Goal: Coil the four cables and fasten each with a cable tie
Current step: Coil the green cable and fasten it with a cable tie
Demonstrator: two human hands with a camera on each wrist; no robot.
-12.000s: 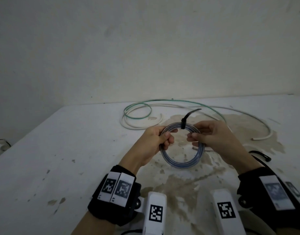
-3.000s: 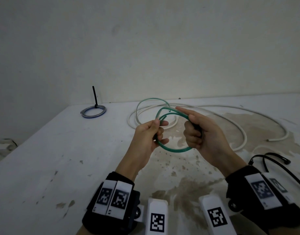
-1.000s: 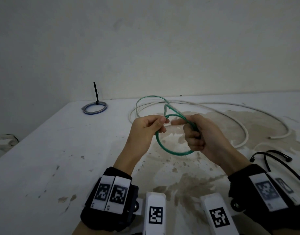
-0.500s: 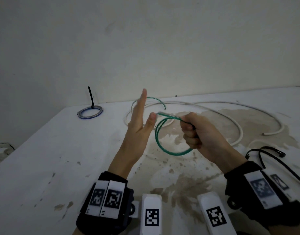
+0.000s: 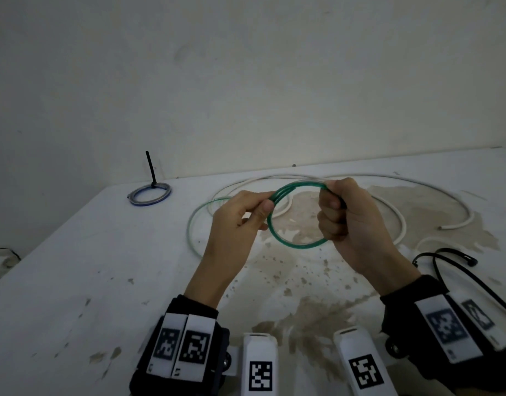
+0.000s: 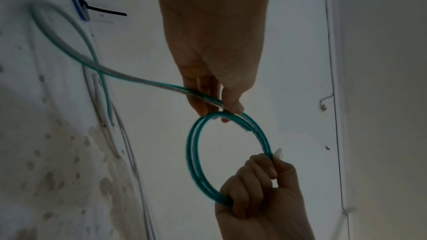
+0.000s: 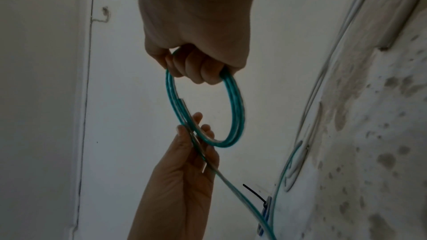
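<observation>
Above the stained white worktop (image 5: 74, 281), the right hand (image 5: 346, 218) fists round the thin green plastic cable coil (image 5: 291, 244) to keep its loops stacked. The left hand (image 5: 240, 221) pinches the incoming strand, likely feeding another turn. Loop count unclear, and the black cable ties (image 5: 446, 270) at right are cut off.

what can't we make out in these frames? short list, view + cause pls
- Green cable: the part inside the right hand is hidden by curled fingers in all three views.
- Its slack end: passes behind the left hand in the head view; motion-blurred in the left wrist view.
- Black cable: cut off by the right edge, head view.
- Blue coil: cut off by the top edge in the left wrist view, bottom edge in the right wrist view.
</observation>
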